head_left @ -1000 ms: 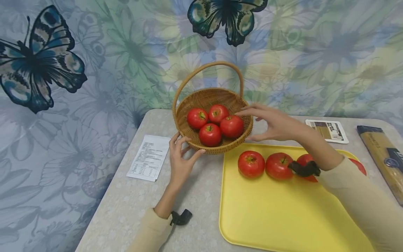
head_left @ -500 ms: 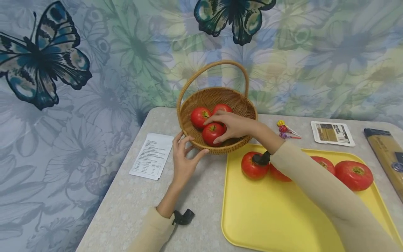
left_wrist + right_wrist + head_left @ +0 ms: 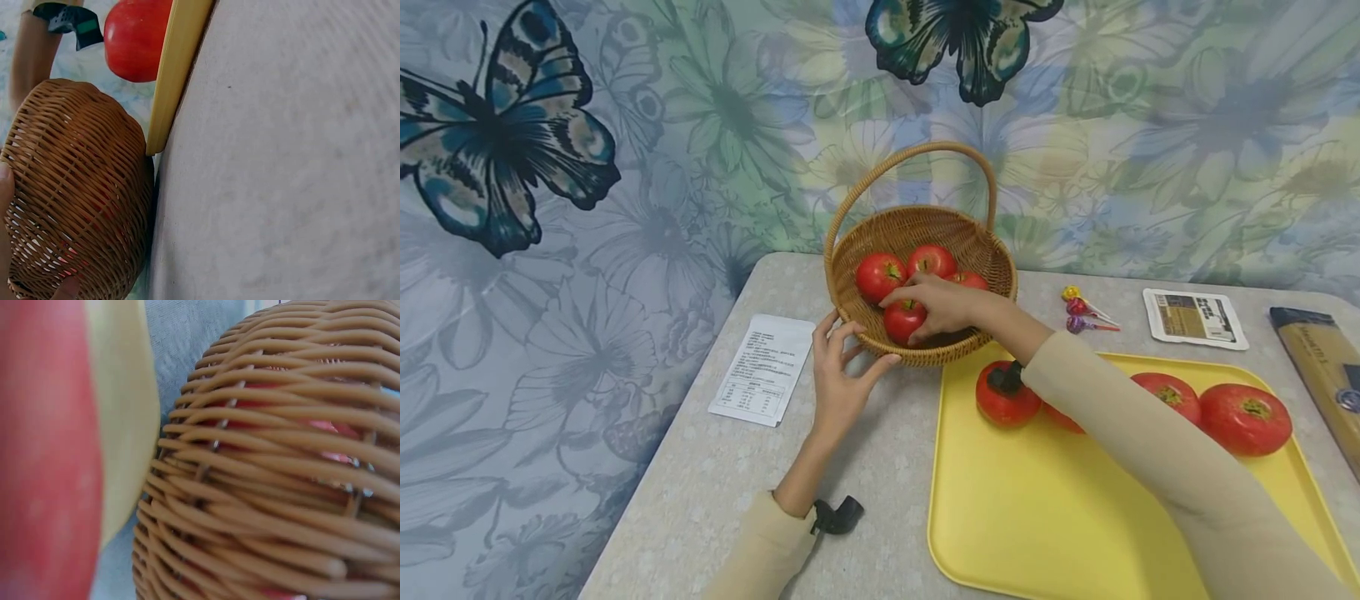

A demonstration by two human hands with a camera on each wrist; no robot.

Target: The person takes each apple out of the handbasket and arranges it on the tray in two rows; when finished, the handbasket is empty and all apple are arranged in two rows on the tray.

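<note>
A wicker basket (image 3: pixel 925 229) with a hoop handle holds several red tomatoes. My right hand (image 3: pixel 934 307) reaches into it over the near rim, fingers curled over the front tomato (image 3: pixel 898 321). My left hand (image 3: pixel 844 367) cups the basket's near-left wall, thumb and fingers spread around it. The left wrist view shows the basket (image 3: pixel 81 187) from the side, next to the yellow tray's edge (image 3: pixel 178 62). The right wrist view is filled by the basket's weave (image 3: pixel 281 487), with red showing through.
A yellow tray (image 3: pixel 1037 517) to the right carries tomatoes in a row (image 3: pixel 1246 417), one partly behind my sleeve. A printed sheet (image 3: pixel 763 368) lies left of the basket. Lollipops (image 3: pixel 1086 312), a small packet (image 3: pixel 1197 317) and a spaghetti pack (image 3: pixel 1322 367) lie at the back right.
My right hand moved from beside the basket's right rim into the basket and closed over the front tomato. The left hand stayed on the basket.
</note>
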